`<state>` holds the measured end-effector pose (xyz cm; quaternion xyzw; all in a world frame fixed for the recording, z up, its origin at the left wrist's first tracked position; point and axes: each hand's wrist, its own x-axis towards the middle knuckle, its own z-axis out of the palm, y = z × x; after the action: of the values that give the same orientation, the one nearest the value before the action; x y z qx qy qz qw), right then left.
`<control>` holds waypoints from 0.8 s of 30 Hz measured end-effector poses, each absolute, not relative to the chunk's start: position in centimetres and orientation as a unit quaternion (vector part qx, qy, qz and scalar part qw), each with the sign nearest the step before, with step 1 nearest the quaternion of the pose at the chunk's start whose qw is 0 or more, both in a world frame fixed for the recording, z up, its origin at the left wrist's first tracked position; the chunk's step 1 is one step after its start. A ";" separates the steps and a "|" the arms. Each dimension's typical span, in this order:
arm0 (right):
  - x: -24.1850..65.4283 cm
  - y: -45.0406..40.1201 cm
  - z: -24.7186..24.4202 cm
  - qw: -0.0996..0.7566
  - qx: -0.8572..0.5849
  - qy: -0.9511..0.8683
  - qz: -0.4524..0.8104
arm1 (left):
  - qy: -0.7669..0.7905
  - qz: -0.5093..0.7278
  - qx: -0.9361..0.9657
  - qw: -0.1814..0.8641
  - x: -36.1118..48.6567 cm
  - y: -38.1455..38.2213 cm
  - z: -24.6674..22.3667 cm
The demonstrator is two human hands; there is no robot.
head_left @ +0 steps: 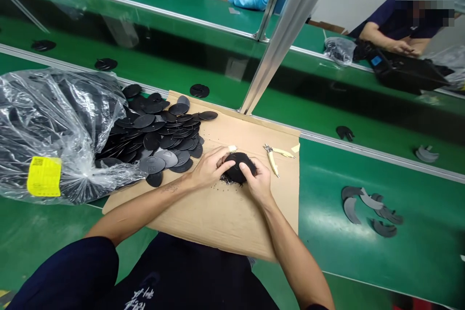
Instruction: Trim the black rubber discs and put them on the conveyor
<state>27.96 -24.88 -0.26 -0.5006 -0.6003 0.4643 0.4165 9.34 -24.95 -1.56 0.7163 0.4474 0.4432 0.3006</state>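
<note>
Between my two hands is a round black disc, held above the cardboard sheet. My left hand grips its left edge, thumb lying over the top face; a pale wrap covers one fingertip. On the opposite edge my right hand is closed, its thumb also on top. Small black scraps lie on the cardboard under the disc. A pair of nippers with pale yellow handles rests open to the right of my right hand. Left of my left hand spreads a heap of similar black discs.
A clear plastic bag with a yellow label lies at the left. Curved black and grey pieces sit on the green table at right. Behind an aluminium post, more parts lie along a green strip. A person works at upper right.
</note>
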 end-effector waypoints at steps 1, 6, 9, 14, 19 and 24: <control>28.1 -25.1 -0.3 0.419 -0.502 -0.604 0.457 | 0.449 0.450 0.700 0.326 9.5 -25.1 -1.6; 28.0 -26.0 -0.3 0.420 -0.500 -0.622 0.432 | 0.415 0.474 0.611 0.480 10.2 -25.3 -1.8; 27.9 -26.2 -0.3 0.412 -0.495 -0.635 0.425 | 0.402 0.478 0.591 0.510 10.3 -25.3 -1.9; 28.1 -26.1 -0.3 0.409 -0.479 -0.657 0.415 | 0.400 0.465 0.624 0.484 10.0 -25.3 -1.7; 28.2 -26.0 -0.2 0.414 -0.463 -0.675 0.398 | 0.385 0.477 0.658 0.437 9.8 -25.3 -1.6; 28.2 -26.0 -0.3 0.416 -0.448 -0.692 0.384 | 0.382 0.488 0.670 0.407 9.7 -25.2 -1.5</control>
<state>28.22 -26.03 -0.33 -0.4477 -0.6917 0.3842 0.4165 9.74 -25.23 -1.49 0.6705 0.3822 0.4883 0.4074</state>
